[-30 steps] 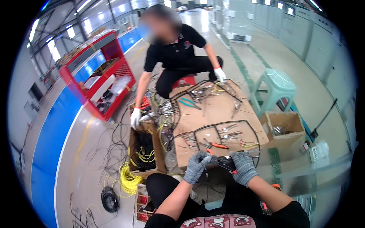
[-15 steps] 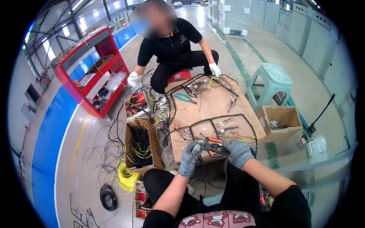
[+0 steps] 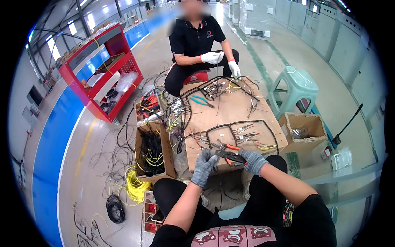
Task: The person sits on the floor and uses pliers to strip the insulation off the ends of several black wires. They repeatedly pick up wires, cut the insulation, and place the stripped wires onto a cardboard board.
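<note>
My right hand (image 3: 254, 161), in a grey knit glove, grips the handles of black crimping pliers (image 3: 230, 156) over the board's near edge. The pliers' head points left, toward my left hand (image 3: 204, 166). That hand, also gloved, has its fingers pinched together beside the jaws; what they hold is too small to make out. Just beyond, orange-handled pliers (image 3: 227, 146) lie on the brown board (image 3: 230, 106). A black wire harness (image 3: 240, 122) with red-tipped branches and white labels is laid out around them. Teal-handled pliers (image 3: 201, 100) rest farther back.
Opposite me sits a co-worker in white gloves (image 3: 212, 57), by the far harness. Left of the board are a carton of black wires (image 3: 169, 158), a yellow wire coil (image 3: 138, 187) and a red cart (image 3: 88, 88). To the right stand a green stool (image 3: 297, 80) and a carton (image 3: 306, 123).
The co-worker has sat up and brought the reaching hand from the wire boxes to the front of the body. My hands stay at the pliers, with only a slight shift.
</note>
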`<act>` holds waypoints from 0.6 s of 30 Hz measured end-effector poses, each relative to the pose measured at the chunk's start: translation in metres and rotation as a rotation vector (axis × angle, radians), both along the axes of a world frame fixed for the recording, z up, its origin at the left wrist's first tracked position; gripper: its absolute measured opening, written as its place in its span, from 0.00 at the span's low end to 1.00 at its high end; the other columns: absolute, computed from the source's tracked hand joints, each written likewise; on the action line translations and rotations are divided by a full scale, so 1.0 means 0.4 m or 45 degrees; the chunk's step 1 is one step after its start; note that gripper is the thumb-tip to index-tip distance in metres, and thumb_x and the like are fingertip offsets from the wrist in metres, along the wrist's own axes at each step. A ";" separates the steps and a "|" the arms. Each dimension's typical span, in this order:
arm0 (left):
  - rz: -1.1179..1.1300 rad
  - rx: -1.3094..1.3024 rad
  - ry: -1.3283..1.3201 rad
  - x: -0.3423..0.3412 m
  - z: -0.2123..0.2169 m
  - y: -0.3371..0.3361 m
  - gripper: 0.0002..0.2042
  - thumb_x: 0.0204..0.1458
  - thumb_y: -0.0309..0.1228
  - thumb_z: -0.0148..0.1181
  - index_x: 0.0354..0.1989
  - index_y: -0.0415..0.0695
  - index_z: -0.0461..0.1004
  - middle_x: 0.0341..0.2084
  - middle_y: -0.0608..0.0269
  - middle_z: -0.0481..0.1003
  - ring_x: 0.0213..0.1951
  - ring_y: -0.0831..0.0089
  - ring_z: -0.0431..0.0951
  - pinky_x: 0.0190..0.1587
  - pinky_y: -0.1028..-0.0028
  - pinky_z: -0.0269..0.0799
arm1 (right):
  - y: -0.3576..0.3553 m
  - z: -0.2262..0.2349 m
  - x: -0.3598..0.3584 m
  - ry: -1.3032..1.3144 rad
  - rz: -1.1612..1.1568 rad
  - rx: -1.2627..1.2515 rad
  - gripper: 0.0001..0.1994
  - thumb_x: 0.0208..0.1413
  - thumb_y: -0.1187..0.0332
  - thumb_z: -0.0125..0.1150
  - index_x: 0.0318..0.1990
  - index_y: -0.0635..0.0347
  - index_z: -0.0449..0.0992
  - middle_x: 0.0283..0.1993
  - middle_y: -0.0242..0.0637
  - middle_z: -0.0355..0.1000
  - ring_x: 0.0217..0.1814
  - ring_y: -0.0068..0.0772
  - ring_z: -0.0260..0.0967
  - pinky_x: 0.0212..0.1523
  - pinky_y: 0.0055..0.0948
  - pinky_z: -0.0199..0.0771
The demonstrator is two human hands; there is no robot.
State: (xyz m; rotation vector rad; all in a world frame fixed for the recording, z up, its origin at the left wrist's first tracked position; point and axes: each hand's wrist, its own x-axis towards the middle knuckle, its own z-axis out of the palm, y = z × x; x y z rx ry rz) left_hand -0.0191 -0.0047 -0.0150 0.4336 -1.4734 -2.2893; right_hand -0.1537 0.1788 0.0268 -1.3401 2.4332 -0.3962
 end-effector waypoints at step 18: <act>0.058 -0.200 -0.241 -0.015 -0.049 -0.009 0.04 0.53 0.25 0.53 0.34 0.39 0.71 0.25 0.69 0.72 0.26 0.84 0.69 0.30 0.82 0.65 | -0.037 -0.006 -0.005 0.159 0.002 0.107 0.26 0.41 0.71 0.57 0.53 0.60 0.66 0.48 0.52 0.64 0.51 0.48 0.63 0.54 0.37 0.61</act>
